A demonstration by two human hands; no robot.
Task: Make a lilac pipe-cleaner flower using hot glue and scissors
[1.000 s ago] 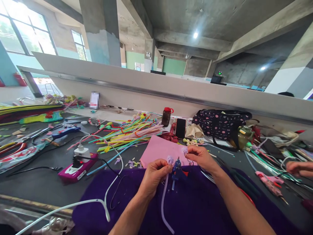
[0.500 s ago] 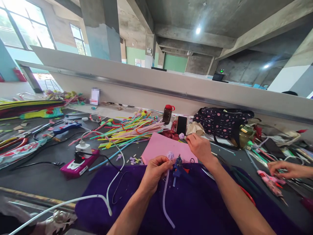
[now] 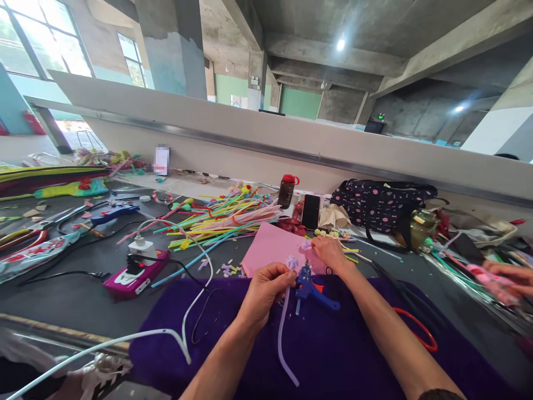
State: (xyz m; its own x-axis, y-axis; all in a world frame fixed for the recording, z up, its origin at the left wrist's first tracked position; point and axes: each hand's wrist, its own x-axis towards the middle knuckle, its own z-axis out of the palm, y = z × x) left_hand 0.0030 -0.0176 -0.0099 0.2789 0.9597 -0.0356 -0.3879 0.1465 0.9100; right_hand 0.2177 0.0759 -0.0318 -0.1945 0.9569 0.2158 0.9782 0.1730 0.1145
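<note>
While the left hand [image 3: 266, 286] pinches a lilac chenille stem [image 3: 279, 339] below its flower head [image 3: 291, 263], just left of the blue glue gun [image 3: 307, 287], the right hand [image 3: 332, 253], pinching a second lilac flower [image 3: 306, 245], has drawn closer over the pink sheet [image 3: 266, 250] beyond that gun. Both blooms therefore seem within easy reach of its nozzle.

You're facing long pale partition [image 3: 258, 123], metal rail [image 3: 233, 141] running its length, dark tabletop [image 3: 54, 305] before you. Bright windows [image 3: 45, 39] at your left, thick pillar [image 3: 166, 64] alongside, lower part pale blue. Overhead: raw concrete ceiling [image 3: 300, 19], heavy beams [image 3: 308, 53], two lamps [image 3: 341, 44] glowing. Beyond partition, green wall [image 3: 300, 101]; green-lit sign [image 3: 381, 116] off right.
</note>
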